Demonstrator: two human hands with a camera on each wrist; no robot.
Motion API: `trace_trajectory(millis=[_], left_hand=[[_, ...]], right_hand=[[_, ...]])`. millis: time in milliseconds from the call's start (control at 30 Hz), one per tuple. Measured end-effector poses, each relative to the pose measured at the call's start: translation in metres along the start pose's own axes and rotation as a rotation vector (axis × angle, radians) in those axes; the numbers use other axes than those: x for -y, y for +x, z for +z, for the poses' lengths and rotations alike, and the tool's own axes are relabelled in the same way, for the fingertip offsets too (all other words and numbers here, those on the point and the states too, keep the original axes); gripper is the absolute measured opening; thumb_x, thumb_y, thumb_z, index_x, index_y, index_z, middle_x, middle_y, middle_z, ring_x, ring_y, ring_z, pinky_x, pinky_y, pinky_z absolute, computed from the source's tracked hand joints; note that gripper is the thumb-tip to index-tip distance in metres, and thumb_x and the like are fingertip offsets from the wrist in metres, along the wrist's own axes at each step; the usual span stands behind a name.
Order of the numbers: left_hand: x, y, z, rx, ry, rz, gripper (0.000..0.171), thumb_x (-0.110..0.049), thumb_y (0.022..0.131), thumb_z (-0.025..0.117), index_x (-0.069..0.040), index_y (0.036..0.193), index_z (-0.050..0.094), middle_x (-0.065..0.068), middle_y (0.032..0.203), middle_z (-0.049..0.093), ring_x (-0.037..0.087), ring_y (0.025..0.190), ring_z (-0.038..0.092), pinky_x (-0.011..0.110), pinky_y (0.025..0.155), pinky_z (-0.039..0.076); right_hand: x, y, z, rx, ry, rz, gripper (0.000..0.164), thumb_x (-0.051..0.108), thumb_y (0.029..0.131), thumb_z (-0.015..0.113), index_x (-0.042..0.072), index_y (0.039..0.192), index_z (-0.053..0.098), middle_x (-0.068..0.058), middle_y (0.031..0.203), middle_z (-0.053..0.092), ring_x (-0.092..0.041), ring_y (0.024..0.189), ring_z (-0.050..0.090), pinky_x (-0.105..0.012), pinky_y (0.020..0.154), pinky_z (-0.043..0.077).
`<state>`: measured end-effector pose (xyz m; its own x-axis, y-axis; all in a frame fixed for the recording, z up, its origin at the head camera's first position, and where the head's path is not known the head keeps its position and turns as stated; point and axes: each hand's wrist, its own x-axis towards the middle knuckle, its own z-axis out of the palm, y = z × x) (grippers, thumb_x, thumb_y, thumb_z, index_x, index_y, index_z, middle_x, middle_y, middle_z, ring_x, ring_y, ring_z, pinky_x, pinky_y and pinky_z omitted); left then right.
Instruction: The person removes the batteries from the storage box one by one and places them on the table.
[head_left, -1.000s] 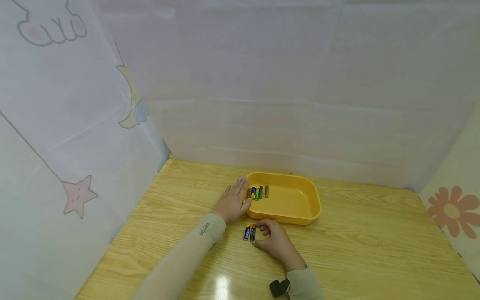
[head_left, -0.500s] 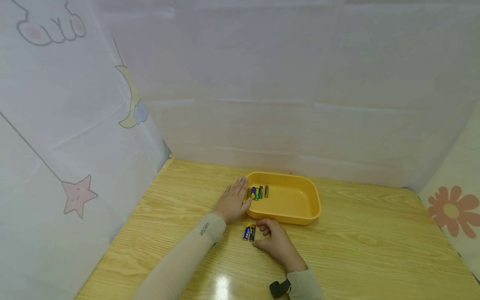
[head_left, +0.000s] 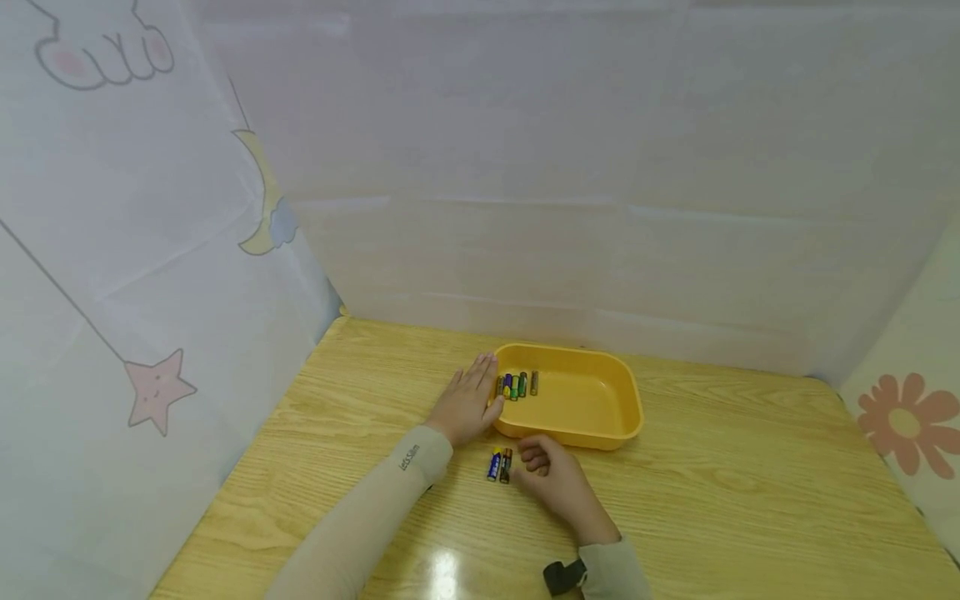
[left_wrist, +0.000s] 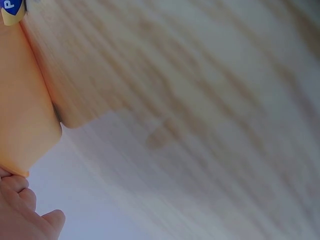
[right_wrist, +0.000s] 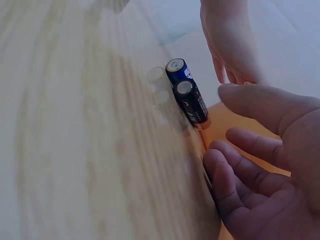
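On the wood-grain table (head_left: 750, 475), a blue-and-yellow battery (head_left: 494, 465) and a black battery (head_left: 506, 466) lie before the yellow tray (head_left: 581, 408) (five batteries (head_left: 522, 384) inside). The straight-fingered left hand (head_left: 463, 406) touches its left side; the loosely curled right hand (head_left: 558, 482), before it, holds nothing.

The right hand (head_left: 557, 482) has edged away from the black battery (head_left: 506, 466).

One tray (head_left: 581, 408) holds five batteries (head_left: 514, 388); one table (head_left: 750, 483) bears two loose batteries (head_left: 494, 467). One left hand (head_left: 462, 407) shows; one right hand (head_left: 558, 482).
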<state>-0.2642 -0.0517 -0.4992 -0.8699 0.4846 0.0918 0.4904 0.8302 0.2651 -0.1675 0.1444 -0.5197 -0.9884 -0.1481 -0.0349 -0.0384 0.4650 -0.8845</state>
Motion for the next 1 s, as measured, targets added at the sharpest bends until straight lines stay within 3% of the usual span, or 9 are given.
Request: trace_trajectory(millis=[300,633,1000], left_hand=[[-0.002,0.000,-0.002,0.000,0.010,0.004,0.069,-0.042,0.110,0.032,-0.004,0.162,0.007,0.012,0.169,0.009,0.023,0.156,0.006,0.051,0.125,0.015],[-0.001,-0.001,-0.002,0.011,0.009,-0.005,0.069,-0.042,0.110,0.032,-0.004,0.162,0.007,0.011,0.170,0.010,0.023,0.156,0.006,0.052,0.125,0.015],[-0.002,-0.001,-0.003,0.006,0.023,0.006,0.069,-0.042,0.110,0.031,-0.003,0.162,0.008,0.011,0.169,0.008,0.024,0.156,0.006,0.051,0.125,0.015]], right_hand=[[0.015,-0.008,-0.011,-0.043,-0.011,-0.005,0.021,0.018,0.094,0.074,0.008,0.113,0.070,0.002,0.096,0.067,-0.013,0.088,0.061,-0.028,0.077,0.053],[0.036,-0.010,-0.029,-0.093,-0.080,-0.126,0.020,0.009,0.095,0.071,0.003,0.114,0.069,0.001,0.096,0.066,-0.013,0.089,0.060,-0.027,0.076,0.053],[0.037,0.008,-0.044,-0.246,-0.098,-0.269,0.020,0.006,0.095,0.070,0.004,0.115,0.070,-0.005,0.099,0.068,-0.019,0.088,0.063,-0.029,0.074,0.057]])
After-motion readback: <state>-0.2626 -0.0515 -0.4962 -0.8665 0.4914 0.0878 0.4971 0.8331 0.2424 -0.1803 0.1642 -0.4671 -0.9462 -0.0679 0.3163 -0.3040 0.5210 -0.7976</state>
